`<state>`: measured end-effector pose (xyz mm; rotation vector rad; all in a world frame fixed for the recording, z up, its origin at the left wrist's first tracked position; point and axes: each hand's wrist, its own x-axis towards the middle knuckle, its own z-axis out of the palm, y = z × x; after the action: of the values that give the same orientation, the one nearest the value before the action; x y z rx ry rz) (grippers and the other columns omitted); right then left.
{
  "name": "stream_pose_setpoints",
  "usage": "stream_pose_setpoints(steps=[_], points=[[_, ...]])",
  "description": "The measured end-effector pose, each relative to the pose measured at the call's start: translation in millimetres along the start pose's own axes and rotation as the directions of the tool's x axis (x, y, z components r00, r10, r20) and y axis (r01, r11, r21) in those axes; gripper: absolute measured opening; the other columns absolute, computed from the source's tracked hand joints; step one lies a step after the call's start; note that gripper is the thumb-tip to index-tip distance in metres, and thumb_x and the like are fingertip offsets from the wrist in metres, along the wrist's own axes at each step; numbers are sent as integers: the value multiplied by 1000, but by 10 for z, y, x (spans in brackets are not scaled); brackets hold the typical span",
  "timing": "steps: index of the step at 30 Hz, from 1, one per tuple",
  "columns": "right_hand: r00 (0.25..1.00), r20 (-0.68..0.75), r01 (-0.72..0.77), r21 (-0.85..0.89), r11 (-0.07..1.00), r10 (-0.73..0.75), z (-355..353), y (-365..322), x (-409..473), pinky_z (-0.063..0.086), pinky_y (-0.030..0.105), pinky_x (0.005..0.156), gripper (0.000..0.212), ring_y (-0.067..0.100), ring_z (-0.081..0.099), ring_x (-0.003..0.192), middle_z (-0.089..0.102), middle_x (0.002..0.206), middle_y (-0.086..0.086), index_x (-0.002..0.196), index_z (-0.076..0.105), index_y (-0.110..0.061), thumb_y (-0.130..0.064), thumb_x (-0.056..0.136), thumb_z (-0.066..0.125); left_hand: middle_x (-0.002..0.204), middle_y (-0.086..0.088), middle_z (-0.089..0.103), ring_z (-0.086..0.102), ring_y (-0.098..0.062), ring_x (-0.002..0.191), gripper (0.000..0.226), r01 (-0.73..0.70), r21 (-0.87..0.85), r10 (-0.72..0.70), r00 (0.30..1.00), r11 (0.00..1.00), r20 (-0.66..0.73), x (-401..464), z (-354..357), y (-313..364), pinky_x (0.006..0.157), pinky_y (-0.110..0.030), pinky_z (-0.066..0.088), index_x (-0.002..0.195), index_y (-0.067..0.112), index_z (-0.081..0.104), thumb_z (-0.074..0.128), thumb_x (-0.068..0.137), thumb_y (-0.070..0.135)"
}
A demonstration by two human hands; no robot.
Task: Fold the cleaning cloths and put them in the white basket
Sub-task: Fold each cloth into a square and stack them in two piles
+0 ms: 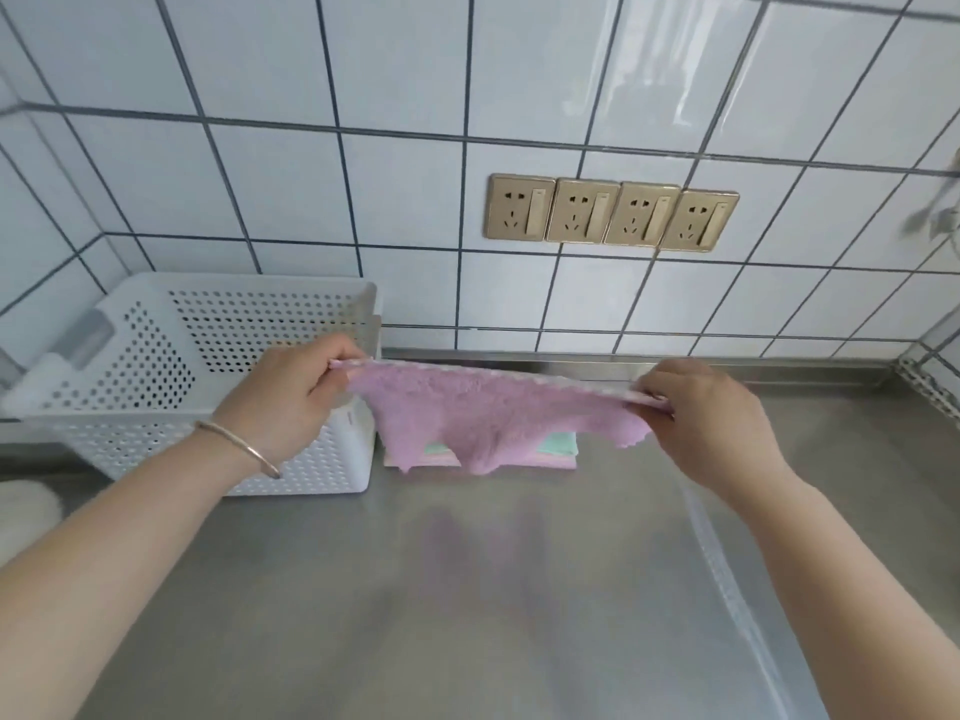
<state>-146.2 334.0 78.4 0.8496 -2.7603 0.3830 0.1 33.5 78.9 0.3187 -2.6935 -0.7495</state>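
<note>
Above the steel counter [467, 589], left hand [291, 402] and right hand [706, 413] pinch the fluffy pink cloth's [488, 418] top corners; I'd keep them level, then fold evenly.

White tiled wall [260, 200] (dark grout) with four gold sockets [610, 214] above a steel counter [467, 589].

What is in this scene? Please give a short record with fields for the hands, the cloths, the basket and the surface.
left hand: pinches the left top corner of the pink cloth
right hand: pinches the right top corner
pink cloth: held up, stretched between both hands, lower edge hanging
cloth pile: green and pink, on the counter behind the held cloth, mostly hidden
basket: white, perforated, left of the pile; contents not visible
counter: steel
wall: white tiles, four sockets
</note>
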Motion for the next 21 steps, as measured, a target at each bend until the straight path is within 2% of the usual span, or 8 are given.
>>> stream_pose_setpoints(steps=[3, 7, 10, 12, 14, 16, 18, 21], points=[[982, 190, -1, -34, 999, 8, 185, -51, -266, 28, 28, 49, 11, 20, 44, 70, 57, 77, -3, 86, 64, -19, -16, 87, 53, 55, 7, 53, 48, -5, 54, 29, -24, -55, 35, 976, 998, 216, -429, 67, -189, 51, -13, 33, 76, 37, 45, 43, 94, 15], [868, 495, -13, -28, 1000, 25, 690, -1, -693, 34, 28, 62, 21, 19, 52, 81, 52, 84, -11, 99, 60, -25, -15, 91, 43, 77, 24, 63, 56, 3, 68, 27, 43, -24, -25, 862, 999, 506, -985, 494, -554, 64, -12, 39, 98, 54, 50, 32, 86, 37], [775, 632, -39, 35, 999, 8, 1139, 58, -1070, 39, 28, 69, 42, 14, 56, 102, 56, 103, -17, 108, 58, -32, -3, 86, 37, 76, 40, 58, 51, 14, 69, 28, 106, -21, -68, 768, 994, 637, -1342, 907, -725, 74, -12, 40, 108, 45, 56, 36, 94, 30], [701, 713, -50, 59, 997, -7, 1387, 82, -1303, 41, 26, 84, 51, 10, 46, 125, 51, 128, -20, 120, 55, -35, -1, 89, 33, 78, 40, 57, 51, 15, 73, 27, 172, -16, -112, 705, 985, 701, -1532, 1121, -790, 76, -12, 39, 111, 36, 57, 37, 97, 25], [638, 768, -32, 90, 995, -49, 1531, 78, -1465, 31, 23, 104, 56, 4, 24, 140, 35, 146, -20, 130, 48, -36, 0, 91, 30, 94, 25, 62, 56, 3, 87, 25, 215, -20, -131, 661, 976, 739, -1688, 1266, -863, 78, -13, 37, 99, 44, 53, 36, 98, 26], [599, 797, -37, 118, 992, -73, 1582, 70, -1559, 24, 19, 110, 53, 3, 19, 141, 32, 148, -19, 132, 47, -36, -3, 94, 29, 84, 22, 58, 52, -2, 79, 31, 263, -6, -172, 646, 965, 744, -1788, 1326, -952, 73, -13, 37, 81, 53, 48, 37, 97, 30], [545, 838, -86, 100, 991, -37, 1585, 74, -1606, 32, 22, 102, 47, 11, 36, 134, 47, 140, -9, 127, 54, -34, -7, 95, 31, 70, 26, 51, 44, 3, 69, 40, 284, 8, -192, 629, 959, 754, -1844, 1371, -1014, 68, -13, 35, 72, 61, 46, 39, 96, 30], [383, 924, -75, 17, 997, 13, 1567, 69, -1630, 35, 27, 68, 29, 18, 56, 93, 62, 105, 3, 95, 62, -18, -11, 94, 33, 59, 29, 51, 36, 5, 59, 47, 290, 12, -185, 580, 957, 794, -1866, 1454, -1052, 60, -10, 29, 63, 58, 45, 42, 95, 24]])
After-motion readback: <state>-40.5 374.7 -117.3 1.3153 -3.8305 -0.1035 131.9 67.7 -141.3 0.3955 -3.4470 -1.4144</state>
